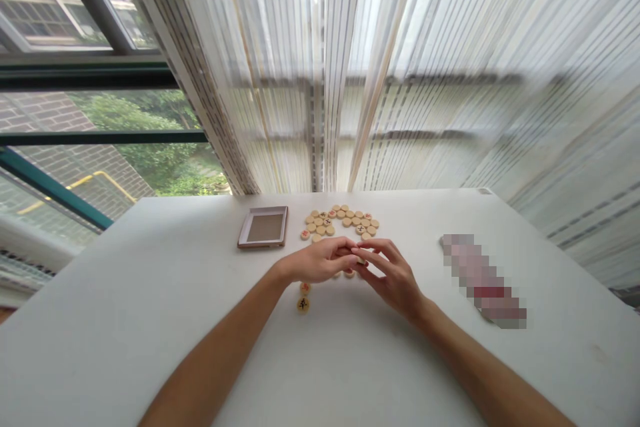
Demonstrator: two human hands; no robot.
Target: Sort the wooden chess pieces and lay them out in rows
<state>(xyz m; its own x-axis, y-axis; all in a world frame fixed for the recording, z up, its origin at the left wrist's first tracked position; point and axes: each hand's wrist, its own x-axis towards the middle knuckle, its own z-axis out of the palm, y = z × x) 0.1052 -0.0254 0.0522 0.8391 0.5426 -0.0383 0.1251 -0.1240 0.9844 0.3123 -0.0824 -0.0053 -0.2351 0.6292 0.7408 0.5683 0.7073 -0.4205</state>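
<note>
My left hand and my right hand meet fingertip to fingertip above the middle of the white table. The left fingers are curled in, with the thumb pressed near them; what they hold is hidden. Between my right thumb and fingers shows the pale edge of a Chinese chess piece. Beyond the hands, round wooden Chinese chess pieces lie in a loose arc, several with red or black characters, the others blank side up. Nearer me, left of the hands, are a red-marked piece and a black-marked piece.
A shallow open box lies at the back left of the table. On the right is a long pinkish object, blurred out by pixels. Striped string curtains hang beyond the far edge, with a window at the left.
</note>
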